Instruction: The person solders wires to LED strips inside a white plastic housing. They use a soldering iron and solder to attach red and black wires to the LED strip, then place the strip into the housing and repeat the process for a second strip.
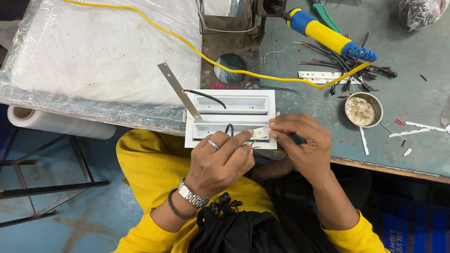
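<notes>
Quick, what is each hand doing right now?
Left hand: shut, pinching the small white LED strip over the white plastic housing.
Right hand: shut, pinching the same strip's other end.

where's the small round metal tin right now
In the head view, the small round metal tin sits on the grey table, right of the white rectangular housing, below the yellow-and-blue soldering iron.

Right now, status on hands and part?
Left hand and right hand both pinch the small LED strip over the white housing. Black wire underneath.

Single head view, steeply downward, close over bench edge [384,169].
</notes>
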A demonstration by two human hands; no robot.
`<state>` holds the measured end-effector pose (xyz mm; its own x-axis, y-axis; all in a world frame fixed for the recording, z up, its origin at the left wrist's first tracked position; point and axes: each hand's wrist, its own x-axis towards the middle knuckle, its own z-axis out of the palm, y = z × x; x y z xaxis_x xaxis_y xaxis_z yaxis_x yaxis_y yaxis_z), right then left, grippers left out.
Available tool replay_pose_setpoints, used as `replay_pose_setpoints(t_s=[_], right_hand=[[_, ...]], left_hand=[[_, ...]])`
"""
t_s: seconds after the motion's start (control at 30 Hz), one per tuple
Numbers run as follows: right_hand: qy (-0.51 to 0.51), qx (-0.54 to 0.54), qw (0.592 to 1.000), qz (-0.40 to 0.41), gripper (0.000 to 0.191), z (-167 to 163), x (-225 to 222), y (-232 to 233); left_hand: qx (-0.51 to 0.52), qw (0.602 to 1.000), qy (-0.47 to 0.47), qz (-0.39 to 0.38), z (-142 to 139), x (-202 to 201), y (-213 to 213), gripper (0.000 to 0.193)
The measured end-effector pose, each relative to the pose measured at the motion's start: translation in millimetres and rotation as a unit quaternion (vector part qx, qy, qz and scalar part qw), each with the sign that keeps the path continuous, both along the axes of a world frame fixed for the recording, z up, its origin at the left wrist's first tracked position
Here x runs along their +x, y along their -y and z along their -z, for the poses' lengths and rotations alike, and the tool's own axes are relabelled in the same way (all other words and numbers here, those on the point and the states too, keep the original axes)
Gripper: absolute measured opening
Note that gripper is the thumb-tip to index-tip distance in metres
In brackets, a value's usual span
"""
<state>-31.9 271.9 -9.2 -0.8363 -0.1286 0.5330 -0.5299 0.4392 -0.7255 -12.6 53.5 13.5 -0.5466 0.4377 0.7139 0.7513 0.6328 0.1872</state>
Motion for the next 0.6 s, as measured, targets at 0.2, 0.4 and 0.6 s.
replay_pose_setpoints(t_s=[0.2, 0.4, 0.6], right_hand=[[-0.010, -0.010, 1.000, -0.001, 0.018, 1.2, -3.6, 2.0], [-0.006, -0.015, 1.000, -0.001, 0.017, 1.2, -3.5, 1.1], [-0.008, -0.013, 1.000, -0.012, 0.019, 0.7, -3.7, 1.4]], left_hand=[[0.038, 0.999, 0.034, 0.016, -1.5, -5.5, 1.6, 0.016], [0.031, 0.998, 0.056, 0.025, -6.6, -6.2, 1.6, 0.017], [0.008, 0.998, 0.056, 0.018, -11.7, -2.9, 2.6, 0.016]])
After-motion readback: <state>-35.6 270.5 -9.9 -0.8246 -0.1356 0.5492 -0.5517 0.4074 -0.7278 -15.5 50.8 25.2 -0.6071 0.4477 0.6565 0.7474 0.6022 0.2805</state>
